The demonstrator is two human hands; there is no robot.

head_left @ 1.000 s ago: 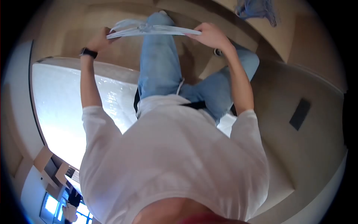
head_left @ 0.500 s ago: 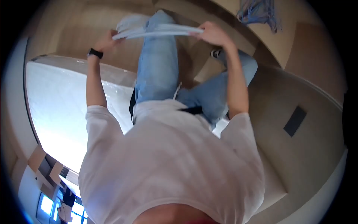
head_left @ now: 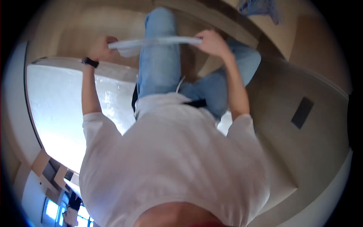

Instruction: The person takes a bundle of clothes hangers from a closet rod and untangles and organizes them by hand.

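A pale, thin, translucent strip (head_left: 166,40) is stretched nearly level between my hands, above my jeans-clad leg (head_left: 159,72). Motion blurs it, and I cannot tell whether it is plastic or cloth. My left hand (head_left: 103,49), with a black band at the wrist, is closed around its left end. Its right end is pinched between thumb and fingers of my right hand (head_left: 212,42). A looser flap of the same material (head_left: 128,51) hangs close to my left hand.
On the left lies a large white block (head_left: 56,102) in shiny clear wrap. A bluish tangled bundle (head_left: 261,8) is at the upper right. The beige surface (head_left: 321,151) on my right carries a dark rectangular patch (head_left: 302,112). Another person (head_left: 72,212) appears far off at lower left.
The loose flap near my left hand has dropped from above the strip to below it. Both hands sit slightly lower in view, the left one also farther left.
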